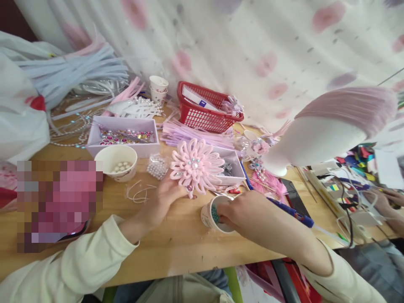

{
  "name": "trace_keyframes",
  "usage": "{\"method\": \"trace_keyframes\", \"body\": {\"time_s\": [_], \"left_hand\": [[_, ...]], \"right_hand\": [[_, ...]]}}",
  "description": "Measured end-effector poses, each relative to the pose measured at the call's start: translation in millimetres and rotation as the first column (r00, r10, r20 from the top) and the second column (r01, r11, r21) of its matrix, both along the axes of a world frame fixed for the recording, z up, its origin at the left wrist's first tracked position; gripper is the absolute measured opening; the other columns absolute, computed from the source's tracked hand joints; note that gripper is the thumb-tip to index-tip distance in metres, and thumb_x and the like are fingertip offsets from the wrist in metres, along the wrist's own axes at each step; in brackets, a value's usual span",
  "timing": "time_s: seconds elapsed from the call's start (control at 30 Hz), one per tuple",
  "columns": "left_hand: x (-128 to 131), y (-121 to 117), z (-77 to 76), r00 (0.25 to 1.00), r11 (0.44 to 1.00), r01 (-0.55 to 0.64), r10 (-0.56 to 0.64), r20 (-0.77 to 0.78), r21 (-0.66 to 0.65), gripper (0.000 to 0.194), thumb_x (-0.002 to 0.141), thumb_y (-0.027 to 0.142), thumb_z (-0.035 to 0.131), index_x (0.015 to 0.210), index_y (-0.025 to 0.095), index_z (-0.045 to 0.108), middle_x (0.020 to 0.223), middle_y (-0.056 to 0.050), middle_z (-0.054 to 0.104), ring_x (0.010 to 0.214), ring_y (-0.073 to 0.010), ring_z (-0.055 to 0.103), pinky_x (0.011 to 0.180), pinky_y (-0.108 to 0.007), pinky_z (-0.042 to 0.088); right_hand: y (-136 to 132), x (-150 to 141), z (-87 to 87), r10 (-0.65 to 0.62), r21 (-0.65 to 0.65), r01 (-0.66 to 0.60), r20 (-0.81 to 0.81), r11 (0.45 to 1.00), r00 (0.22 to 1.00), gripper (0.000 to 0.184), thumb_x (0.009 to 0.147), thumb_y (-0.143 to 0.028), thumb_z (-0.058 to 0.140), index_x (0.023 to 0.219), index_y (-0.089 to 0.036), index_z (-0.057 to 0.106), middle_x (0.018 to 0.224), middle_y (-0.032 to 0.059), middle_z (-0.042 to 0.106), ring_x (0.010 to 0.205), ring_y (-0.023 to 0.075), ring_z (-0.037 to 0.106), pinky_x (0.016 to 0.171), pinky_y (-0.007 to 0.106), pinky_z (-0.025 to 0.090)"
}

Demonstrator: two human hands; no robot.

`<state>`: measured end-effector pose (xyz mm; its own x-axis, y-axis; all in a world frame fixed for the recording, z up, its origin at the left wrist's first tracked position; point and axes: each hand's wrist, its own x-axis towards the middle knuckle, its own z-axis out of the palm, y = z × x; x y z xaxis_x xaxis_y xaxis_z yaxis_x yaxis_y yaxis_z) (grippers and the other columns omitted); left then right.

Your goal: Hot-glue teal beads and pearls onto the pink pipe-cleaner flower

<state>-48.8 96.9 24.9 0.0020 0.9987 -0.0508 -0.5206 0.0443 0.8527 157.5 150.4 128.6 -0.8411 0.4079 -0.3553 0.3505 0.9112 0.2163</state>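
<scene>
Head view: A pink looped flower (195, 166) was held up by the left hand (162, 198) above the wooden table (176, 248), its beaded centre turned toward my lens, while the right hand (249, 210) dipped into a paper cup (205, 218) of teal beads (215, 213). From my remote seat I saw that the flower lay to the left of the right hand's fingers and farther from the wearer's body, with the cup just on its near side; the left hand, touching it, was the nearer of the two. The bloom was almost round, so I read no long axis across its face, and most of its underside was out of my sight. The left fingers were pinched together at the flower's lower edge, partly hidden by petals. The right fingers bent down inside the cup's rim, and I could not tell whether their tips were pressed on a bead or apart. Farther left, a wider cup (101, 159) contained cream beads (122, 167), beside a clear bag (157, 167) of pearly ones. Behind these, a lilac box (132, 150) held pink and gold gems (115, 137); a second box (236, 180), partly covered by the petals, held silvery pieces (226, 169). At the back, a red basket (202, 120) carried a white packet (197, 97).
</scene>
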Motion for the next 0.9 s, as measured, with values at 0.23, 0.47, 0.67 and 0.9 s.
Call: {"method": "trace_keyframes", "body": {"time_s": [0.23,0.47,0.67,0.9], "left_hand": [[-0.8,1.3,-5.8,0.997,0.991,0.074,-0.078,0.027,0.113,0.028,0.089,0.034,0.073,0.115,0.025,0.071,0.119,-0.006,0.072,0.103,-0.0244,0.068,0.085,-0.036,0.057],[0.3,-6.6,-9.7,0.984,0.974,0.17,-0.16,-0.076,0.149,0.046,0.093,0.022,0.07,0.137,0.03,0.061,0.128,-0.006,0.068,0.121,-0.0266,0.063,0.107,-0.043,0.049],[2.3,-11.2,-0.7,0.979,0.968,0.196,-0.183,-0.089,0.156,0.043,0.095,0.015,0.062,0.134,0.032,0.06,0.137,-0.003,0.065,0.128,-0.024,0.06,0.116,-0.042,0.044],[5.4,-8.3,0.9,0.979,0.965,0.199,-0.201,-0.006,0.17,0.043,0.093,0.009,0.062,0.128,0.033,0.064,0.127,-0.001,0.07,0.117,-0.0218,0.066,0.105,-0.037,0.052]], "right_hand": [[19.5,1.9,-7.9,-0.059,-0.075,-0.018,-0.899,0.997,0.435,0.006,0.098,-0.015,0.071,0.101,-0.02,0.072,0.063,-0.0074,0.064,0.049,0.0059,0.053,0.051,0.02,0.039],[41.3,-15.2,-38.8,0.214,0.21,-0.05,-0.913,0.977,0.347,0.016,0.093,-0.008,0.073,0.101,-0.022,0.073,0.077,-0.0002,0.071,0.072,0.016,0.06,0.07,0.035,0.05],[41.7,-17.3,-37.3,0.225,0.24,-0.006,-0.899,0.971,0.377,0.012,0.096,-0.013,0.072,0.099,-0.025,0.073,0.089,0.0013,0.069,0.086,0.0181,0.063,0.078,0.038,0.051],[44.2,-12.9,-42.7,0.228,0.251,0.002,-0.886,0.968,0.404,0.017,0.091,-0.01,0.075,0.101,-0.025,0.075,0.095,0.0029,0.072,0.092,0.0219,0.065,0.08,0.04,0.054]]}}
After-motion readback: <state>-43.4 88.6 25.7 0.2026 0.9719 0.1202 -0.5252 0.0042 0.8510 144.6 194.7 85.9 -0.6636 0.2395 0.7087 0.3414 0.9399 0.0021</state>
